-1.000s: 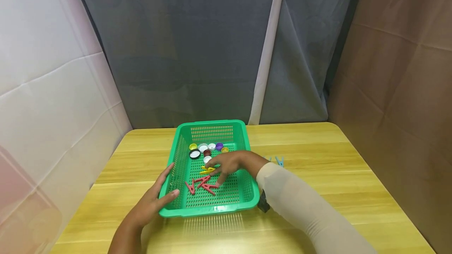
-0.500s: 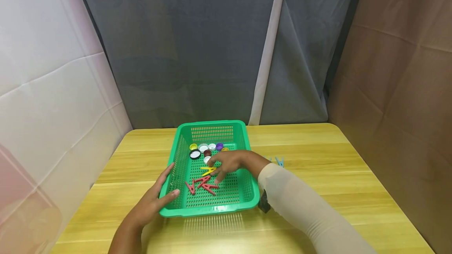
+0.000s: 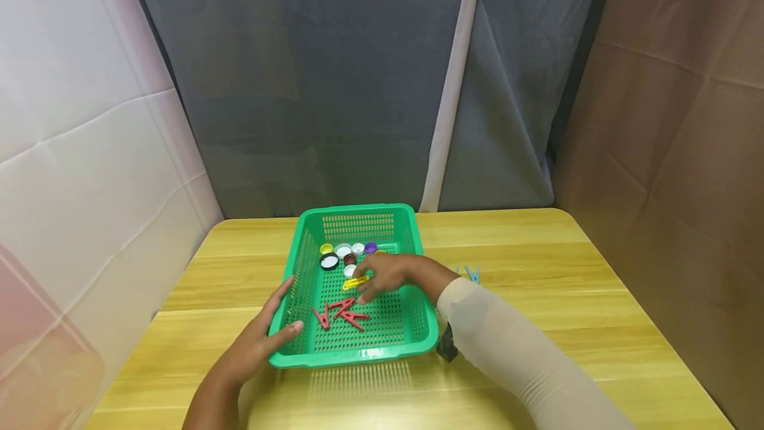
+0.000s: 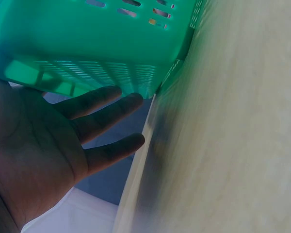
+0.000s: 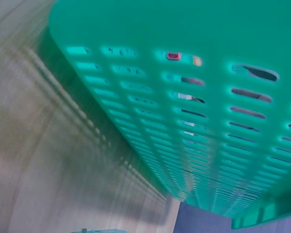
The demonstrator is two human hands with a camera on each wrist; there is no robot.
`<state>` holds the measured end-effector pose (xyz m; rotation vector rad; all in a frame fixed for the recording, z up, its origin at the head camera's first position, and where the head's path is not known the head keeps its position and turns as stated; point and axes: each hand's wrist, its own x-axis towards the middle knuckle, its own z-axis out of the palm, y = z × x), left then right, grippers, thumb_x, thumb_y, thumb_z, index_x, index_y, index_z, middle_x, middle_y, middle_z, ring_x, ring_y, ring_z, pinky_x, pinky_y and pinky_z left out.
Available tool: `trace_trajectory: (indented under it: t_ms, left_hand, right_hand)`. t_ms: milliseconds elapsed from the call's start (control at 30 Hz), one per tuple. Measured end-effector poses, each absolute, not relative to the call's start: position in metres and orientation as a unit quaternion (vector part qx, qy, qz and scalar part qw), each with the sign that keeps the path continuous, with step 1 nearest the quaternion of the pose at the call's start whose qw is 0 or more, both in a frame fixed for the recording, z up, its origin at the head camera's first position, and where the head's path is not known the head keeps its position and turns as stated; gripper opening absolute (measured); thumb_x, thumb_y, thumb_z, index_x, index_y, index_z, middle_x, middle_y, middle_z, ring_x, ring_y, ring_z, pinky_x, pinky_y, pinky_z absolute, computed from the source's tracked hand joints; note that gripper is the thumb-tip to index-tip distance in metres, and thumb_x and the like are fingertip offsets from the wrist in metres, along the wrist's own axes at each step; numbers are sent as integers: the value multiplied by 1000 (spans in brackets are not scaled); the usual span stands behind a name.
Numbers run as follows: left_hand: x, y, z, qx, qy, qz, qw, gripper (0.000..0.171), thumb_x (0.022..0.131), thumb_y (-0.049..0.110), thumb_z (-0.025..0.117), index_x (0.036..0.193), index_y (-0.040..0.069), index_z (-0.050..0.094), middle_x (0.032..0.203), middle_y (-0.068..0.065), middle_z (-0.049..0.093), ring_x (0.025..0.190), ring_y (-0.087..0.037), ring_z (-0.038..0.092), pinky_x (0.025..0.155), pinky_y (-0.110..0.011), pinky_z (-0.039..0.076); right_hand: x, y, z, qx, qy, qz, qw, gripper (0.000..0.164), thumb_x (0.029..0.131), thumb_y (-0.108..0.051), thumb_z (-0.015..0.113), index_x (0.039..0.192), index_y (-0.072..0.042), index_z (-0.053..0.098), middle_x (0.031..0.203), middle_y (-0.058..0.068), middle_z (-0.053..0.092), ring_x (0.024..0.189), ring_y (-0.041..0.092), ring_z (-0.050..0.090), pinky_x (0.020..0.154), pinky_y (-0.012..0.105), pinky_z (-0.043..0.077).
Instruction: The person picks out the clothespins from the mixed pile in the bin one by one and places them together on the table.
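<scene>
A green plastic basket sits on the table in front of me. My left hand lies at its left front corner, thumb over the rim, and in the left wrist view the fingers stretch straight along the outside. My right hand reaches into the basket, curled fingers at a yellow clothespin, which it seems to pinch; the hand partly covers it. Several red clothespins lie nearer the front. Behind are bottle caps, among them a black-rimmed one, a dark red one and a purple one.
Light blue clothespins lie on the wooden table to the right of the basket, partly behind the right forearm. A grey curtain hangs behind the table. The slotted basket wall fills the right wrist view.
The right hand has shifted slightly at the yellow clothespin, and that clothespin has turned from a spread V to a narrow shape. The left hand and basket stay put.
</scene>
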<state>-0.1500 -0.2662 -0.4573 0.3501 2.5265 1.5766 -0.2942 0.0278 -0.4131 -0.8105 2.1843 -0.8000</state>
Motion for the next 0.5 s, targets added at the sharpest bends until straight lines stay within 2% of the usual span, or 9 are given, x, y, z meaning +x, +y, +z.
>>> trace_trajectory:
  t_ms: [133,267,400,500]
  left_hand:
    - [-150,-267,-458,116,840,525,72,86,110,25,60,178,26,7,180,-31,10,155,-62,34,112,-73,43]
    - [-150,-267,-458,118,842,522,70,86,110,24,59,178,25,8,180,-31,11,155,-62,34,112,-74,43]
    - [-151,-267,-458,122,840,524,68,85,110,24,59,178,25,8,180,-32,11,154,-61,36,112,-73,43]
    - [-151,-266,-458,123,839,525,70,85,110,23,59,178,25,7,180,-32,11,155,-62,34,112,-74,42]
  right_hand:
    - [-294,28,-411,-312,851,-289,307,65,101,-25,81,155,0,56,150,14,69,137,28,69,116,45,53]
    - [-294,28,-409,-327,861,-274,277,57,101,-31,79,149,-6,63,153,12,65,140,29,65,113,44,54]
    - [-291,28,-406,-345,865,-277,237,46,98,-33,83,136,-9,72,148,10,68,141,31,62,110,43,55]
    - [-286,28,-402,-350,866,-291,205,40,94,-33,88,124,-10,77,137,9,73,132,29,66,103,38,57]
